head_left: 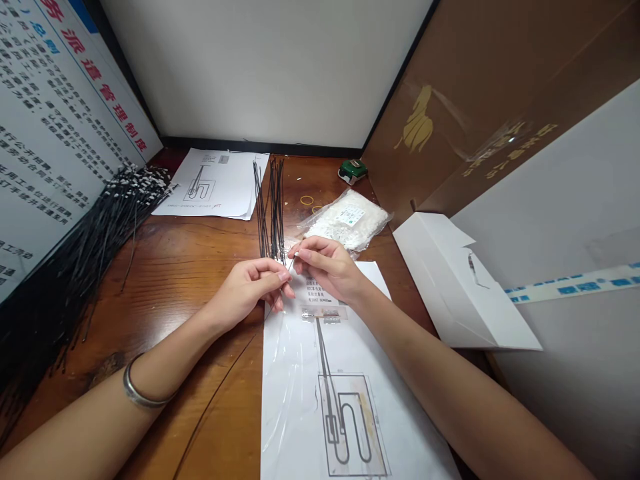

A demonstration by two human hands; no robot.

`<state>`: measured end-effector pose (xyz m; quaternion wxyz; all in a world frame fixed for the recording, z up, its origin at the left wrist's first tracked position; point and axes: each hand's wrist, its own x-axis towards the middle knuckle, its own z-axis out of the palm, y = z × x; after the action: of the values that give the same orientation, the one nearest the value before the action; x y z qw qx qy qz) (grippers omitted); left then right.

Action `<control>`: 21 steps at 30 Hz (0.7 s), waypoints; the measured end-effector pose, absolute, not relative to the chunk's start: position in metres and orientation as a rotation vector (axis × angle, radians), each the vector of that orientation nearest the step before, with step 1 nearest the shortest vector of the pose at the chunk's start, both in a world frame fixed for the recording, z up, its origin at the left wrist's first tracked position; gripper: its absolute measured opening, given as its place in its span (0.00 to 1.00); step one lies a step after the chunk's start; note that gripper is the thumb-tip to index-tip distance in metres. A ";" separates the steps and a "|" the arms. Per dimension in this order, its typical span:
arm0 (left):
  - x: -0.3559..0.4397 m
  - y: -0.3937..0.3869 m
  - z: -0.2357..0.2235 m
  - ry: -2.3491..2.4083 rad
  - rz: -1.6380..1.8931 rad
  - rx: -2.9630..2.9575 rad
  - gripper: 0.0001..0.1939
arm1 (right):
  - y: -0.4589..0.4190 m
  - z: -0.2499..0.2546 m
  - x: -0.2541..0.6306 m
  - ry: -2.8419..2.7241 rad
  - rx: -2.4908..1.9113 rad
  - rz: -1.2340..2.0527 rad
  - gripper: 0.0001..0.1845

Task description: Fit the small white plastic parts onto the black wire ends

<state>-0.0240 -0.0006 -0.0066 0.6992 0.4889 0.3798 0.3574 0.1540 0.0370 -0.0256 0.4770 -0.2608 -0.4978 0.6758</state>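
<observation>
Between the fingertips of my left hand point(260, 287) runs a thin black wire point(215, 393), whose long tail trails down the table toward me. My right hand point(327, 267) pinches a tiny white connector point(297, 254) at the wire's upper end. Both hands are closed and held close together above the top of a printed drawing sheet point(290, 400). Just beyond them lie sorted black wires point(277, 207) in narrow bundles. A clear plastic bag of small white parts point(345, 220) rests past my right hand.
A large heap of black wires with white ends point(95, 247) fills the left side. Further back are printed papers point(213, 187), a green tape measure point(353, 171) and yellow rubber bands point(307, 200). A white box flap point(450, 287) and a brown cardboard panel point(480, 87) border the right.
</observation>
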 end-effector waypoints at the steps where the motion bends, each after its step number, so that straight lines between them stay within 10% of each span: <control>1: -0.024 -0.001 -0.006 0.858 0.796 1.095 0.09 | 0.037 -0.026 0.154 -1.215 -0.629 1.655 0.08; 21: -0.013 -0.005 0.003 1.027 0.906 1.131 0.15 | 0.037 -0.031 0.153 -1.321 -0.701 1.566 0.08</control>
<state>-0.0135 -0.0053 0.0026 0.6308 0.4942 0.4484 0.3959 0.1525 0.0366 -0.0309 0.4689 -0.2860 -0.5389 0.6387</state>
